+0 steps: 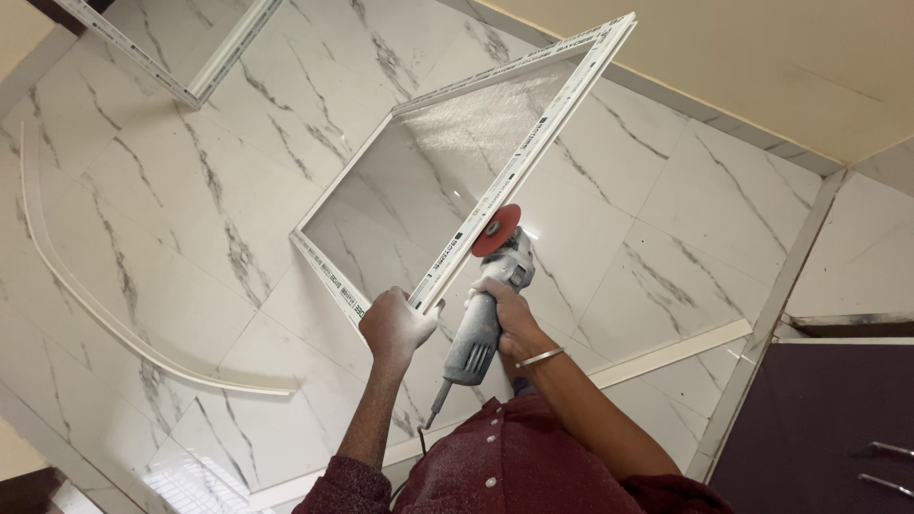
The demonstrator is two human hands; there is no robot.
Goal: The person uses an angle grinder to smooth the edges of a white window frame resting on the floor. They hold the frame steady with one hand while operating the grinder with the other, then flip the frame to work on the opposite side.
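Note:
A white window frame [533, 143] with a pane of glass stands tilted over the marble floor. My left hand [398, 326], dusted white, grips its near corner. An angle grinder [481, 319] with a grey body and a red disc [497, 229] is in my right hand [509, 314]. The disc sits right against the frame's right rail, about midway along its lower half. A metal bangle [540, 359] is on my right wrist. The grinder's cord hangs down toward my maroon shirt.
A long curved white strip [95, 314] lies on the white marble tiles at the left. Another white frame [205, 71] lies at the top left. A straight white strip [676, 350] runs along the floor at the right, beside a dark panel [838, 419].

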